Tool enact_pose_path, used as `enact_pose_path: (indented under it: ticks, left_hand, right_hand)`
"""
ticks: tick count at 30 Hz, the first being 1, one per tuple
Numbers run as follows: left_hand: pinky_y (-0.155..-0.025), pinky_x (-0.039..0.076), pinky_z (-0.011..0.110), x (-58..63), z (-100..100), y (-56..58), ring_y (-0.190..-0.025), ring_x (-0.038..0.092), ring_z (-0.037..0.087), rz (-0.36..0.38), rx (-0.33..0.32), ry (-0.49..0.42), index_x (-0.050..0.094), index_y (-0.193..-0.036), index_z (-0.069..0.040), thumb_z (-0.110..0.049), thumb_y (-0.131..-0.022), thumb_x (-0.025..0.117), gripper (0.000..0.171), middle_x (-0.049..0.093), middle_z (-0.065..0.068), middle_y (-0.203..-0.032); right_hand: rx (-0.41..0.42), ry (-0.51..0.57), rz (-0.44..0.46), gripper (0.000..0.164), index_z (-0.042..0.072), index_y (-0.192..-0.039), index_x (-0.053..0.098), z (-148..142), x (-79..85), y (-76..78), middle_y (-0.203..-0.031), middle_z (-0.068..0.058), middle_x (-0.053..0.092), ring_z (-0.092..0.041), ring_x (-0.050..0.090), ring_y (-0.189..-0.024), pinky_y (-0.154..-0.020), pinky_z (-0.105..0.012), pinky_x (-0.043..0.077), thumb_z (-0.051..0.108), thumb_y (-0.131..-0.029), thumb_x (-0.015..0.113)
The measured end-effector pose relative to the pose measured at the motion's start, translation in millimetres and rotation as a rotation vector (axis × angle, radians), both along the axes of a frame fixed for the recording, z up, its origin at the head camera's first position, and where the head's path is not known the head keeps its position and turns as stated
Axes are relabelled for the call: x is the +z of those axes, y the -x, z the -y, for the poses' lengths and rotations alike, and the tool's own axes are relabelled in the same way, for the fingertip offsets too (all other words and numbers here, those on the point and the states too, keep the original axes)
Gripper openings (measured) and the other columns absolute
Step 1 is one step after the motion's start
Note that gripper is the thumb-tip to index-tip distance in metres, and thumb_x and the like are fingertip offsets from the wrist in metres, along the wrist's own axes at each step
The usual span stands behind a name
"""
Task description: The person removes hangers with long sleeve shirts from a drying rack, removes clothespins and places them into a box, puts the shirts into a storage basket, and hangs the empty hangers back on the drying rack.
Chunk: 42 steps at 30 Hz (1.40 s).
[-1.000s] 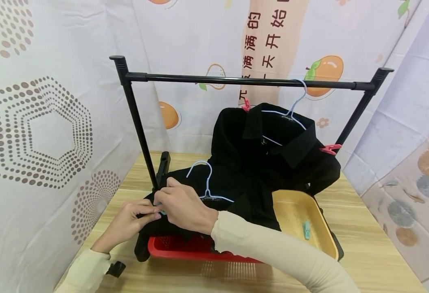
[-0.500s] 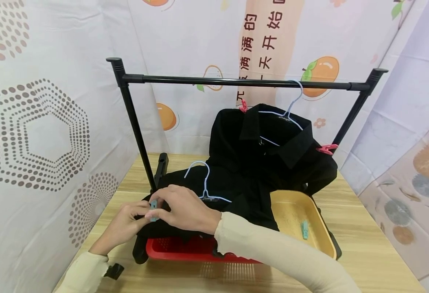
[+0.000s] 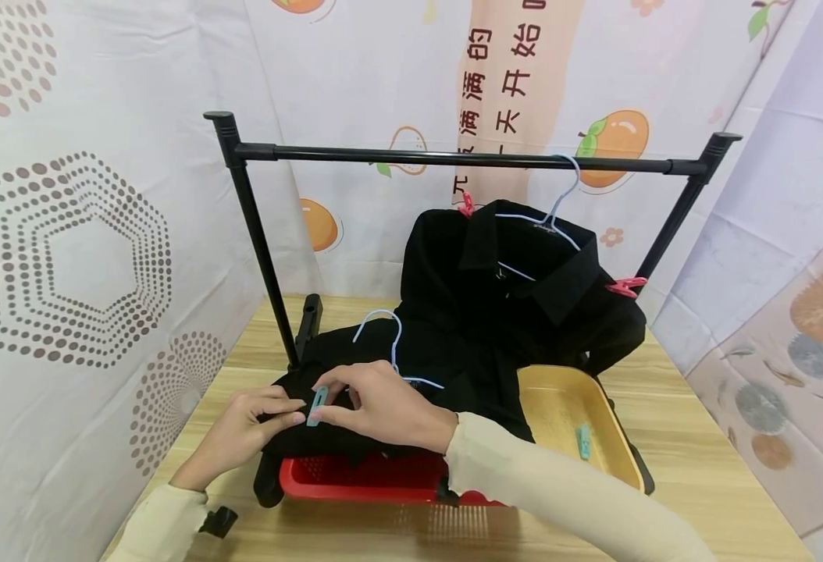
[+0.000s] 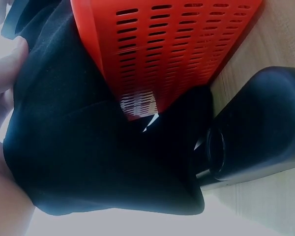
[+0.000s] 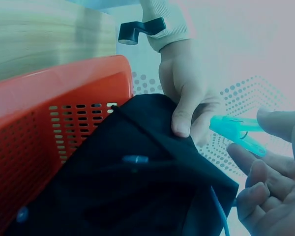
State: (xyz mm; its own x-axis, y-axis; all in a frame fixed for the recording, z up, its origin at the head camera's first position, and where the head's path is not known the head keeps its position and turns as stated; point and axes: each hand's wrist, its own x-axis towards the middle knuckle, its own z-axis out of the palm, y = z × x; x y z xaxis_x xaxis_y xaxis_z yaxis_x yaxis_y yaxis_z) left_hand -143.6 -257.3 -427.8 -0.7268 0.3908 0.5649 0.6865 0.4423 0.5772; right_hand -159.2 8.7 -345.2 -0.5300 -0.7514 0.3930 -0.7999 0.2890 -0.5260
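Observation:
My left hand pinches the edge of a black shirt near the left rack post. In the right wrist view, that thumb lies on the dark cloth. A light blue hanger sits in this shirt, its hook standing up off the rail. Just right of my left fingertips, my right hand holds a teal clothespin between thumb and fingers. The right wrist view shows the clothespin beside the shirt's edge, apart from the cloth. In the left wrist view the shirt drapes beside the red basket.
Another black collared shirt hangs from the black rack's rail, with pink clothespins at its shoulders. A red basket stands under the nearer shirt. To the right, a yellow tray holds another teal clothespin.
The teal clothespin, first mostly hidden by my fingers at the left hand, came into view and moved slightly right with my right hand. My left hand keeps its grip on the shirt.

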Motion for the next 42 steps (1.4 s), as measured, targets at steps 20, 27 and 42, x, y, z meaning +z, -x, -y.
enact_pose_path:
  ticks: [20,27,42]
  left_hand:
    - [-0.052,0.038,0.017,2.2,-2,-3.2,-0.058,0.042,0.0,0.006,0.002,-0.013,0.082,-0.103,-0.005,0.005,-0.083,0.081,0.022,0.06,-0.011,-0.074]
    - [-0.052,0.038,0.018,3.4,-2,-3.8,-0.059,0.041,0.0,0.013,0.007,-0.005,0.082,-0.103,-0.006,0.004,-0.084,0.081,0.022,0.06,-0.013,-0.074]
    - [-0.052,0.038,0.019,3.4,-2,-3.7,-0.06,0.042,0.0,0.032,0.007,-0.006,0.082,-0.104,-0.005,0.004,-0.085,0.08,0.021,0.06,-0.013,-0.075]
  right_hand:
    - [-0.103,0.056,0.141,0.033,0.012,-0.121,0.073,-50,-2.8,1.1,-0.094,0.013,0.07,-0.006,0.048,-0.06,-0.056,-0.022,0.042,0.031,-0.095,0.077]
    - [-0.11,0.071,0.138,0.032,0.011,-0.121,0.073,-64,-5.9,0.9,-0.094,0.013,0.07,-0.006,0.049,-0.062,-0.057,-0.023,0.043,0.032,-0.096,0.076]
    - [-0.131,0.106,0.125,0.029,0.013,-0.119,0.073,-85,-8.8,0.2,-0.095,0.013,0.072,-0.007,0.052,-0.067,-0.06,-0.024,0.046,0.031,-0.096,0.076]
